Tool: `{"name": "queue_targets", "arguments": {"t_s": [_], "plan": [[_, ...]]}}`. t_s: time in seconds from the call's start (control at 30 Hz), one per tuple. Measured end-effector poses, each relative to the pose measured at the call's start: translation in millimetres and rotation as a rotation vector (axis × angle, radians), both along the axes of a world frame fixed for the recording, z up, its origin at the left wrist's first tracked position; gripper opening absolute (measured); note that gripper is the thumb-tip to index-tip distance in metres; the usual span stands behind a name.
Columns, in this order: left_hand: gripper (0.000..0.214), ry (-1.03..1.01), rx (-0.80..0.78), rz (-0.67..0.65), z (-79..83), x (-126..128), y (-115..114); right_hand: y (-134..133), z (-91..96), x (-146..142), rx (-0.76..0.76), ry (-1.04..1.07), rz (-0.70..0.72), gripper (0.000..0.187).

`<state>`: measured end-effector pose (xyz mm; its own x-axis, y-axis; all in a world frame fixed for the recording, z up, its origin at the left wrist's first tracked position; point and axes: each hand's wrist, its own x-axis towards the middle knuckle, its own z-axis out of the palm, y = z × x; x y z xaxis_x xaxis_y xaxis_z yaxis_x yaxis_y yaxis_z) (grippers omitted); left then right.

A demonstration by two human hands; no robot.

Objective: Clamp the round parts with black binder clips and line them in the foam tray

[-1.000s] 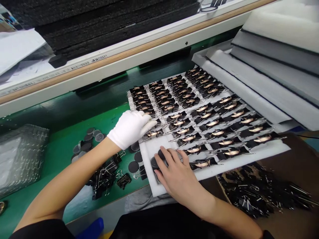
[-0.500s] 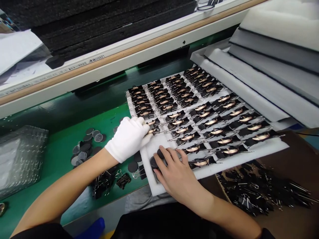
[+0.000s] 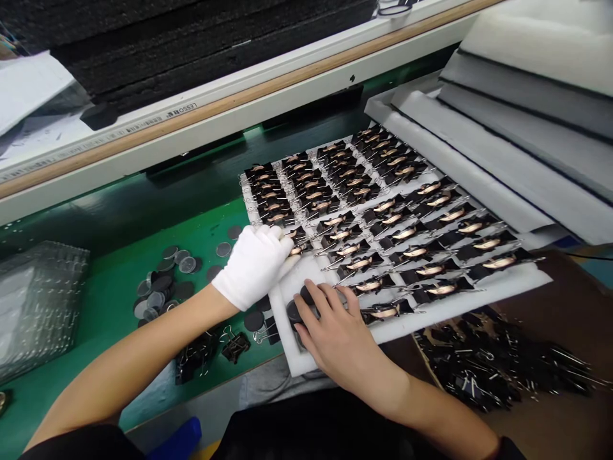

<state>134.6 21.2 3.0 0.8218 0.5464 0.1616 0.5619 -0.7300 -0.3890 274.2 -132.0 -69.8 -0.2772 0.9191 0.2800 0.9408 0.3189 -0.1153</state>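
Note:
My left hand [image 3: 253, 265] wears a white glove and is closed at the left side of the white foam tray [image 3: 299, 364]. Its curled fingers are on a black binder clip [image 3: 297, 248] that clamps a pale, tan-edged piece; the hand hides part of the clip. Bare, my right hand [image 3: 342, 338] lies over the tray's near left corner, fingers bent and apart. Dark round discs [image 3: 293, 312] show under and between those fingers. Similar clips [image 3: 361, 263] with tan-edged pieces fill several rows across the tray.
Loose dark discs [image 3: 163, 281] and binder clips [image 3: 234, 345] lie on the green table [image 3: 115, 268]. Clear plastic trays [image 3: 38, 306] are stacked at left. Grey-white foam sheets [image 3: 507, 134] stand at right. More clips [image 3: 507, 364] are piled below the tray. A wood-edged rail [image 3: 268, 83] crosses behind.
My left hand has shifted slightly right along the clip, its fingers still curled. My right hand stays in place over the discs. The view has moved a little.

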Motion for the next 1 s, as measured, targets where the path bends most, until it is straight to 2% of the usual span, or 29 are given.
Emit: {"name": "queue_targets", "arguments": {"t_s": [0.27, 0.4, 0.6, 0.7, 0.83, 0.9, 1.0], "plan": [[0.038, 0.022, -0.134, 0.076, 3.2, 1.7, -2.4, 1.1, 2.0, -2.4, 0.003, -0.024, -0.018, 0.037], [0.031, 0.028, -0.137, 0.078, 1.5, 3.8, -2.1, 1.0, 2.2, -2.5, -0.012, -0.025, -0.015, 0.037], [0.033, 0.028, -0.122, 0.115, -1.7, 8.2, -7.9, 1.1, 3.9, -1.8, -0.018, -0.024, -0.011, 0.037], [0.031, 0.039, -0.116, 0.111, 3.9, 1.0, -11.8, 0.3, 6.5, -0.4, -0.027, -0.030, 0.001, 0.037], [0.049, 0.120, -0.098, 0.199, 12.9, -17.6, -16.1, 1.0, 6.7, 0.5, -0.026, -0.052, 0.015, 0.035], [0.043, 0.161, -0.154, 0.224, 12.9, -23.2, -17.0, 3.4, 5.4, 0.8, -0.018, -0.061, 0.029, 0.035], [0.037, 0.143, -0.205, 0.218, 7.4, -25.0, -17.0, 7.9, 6.3, 3.0, -0.010, -0.057, 0.052, 0.046]]}}
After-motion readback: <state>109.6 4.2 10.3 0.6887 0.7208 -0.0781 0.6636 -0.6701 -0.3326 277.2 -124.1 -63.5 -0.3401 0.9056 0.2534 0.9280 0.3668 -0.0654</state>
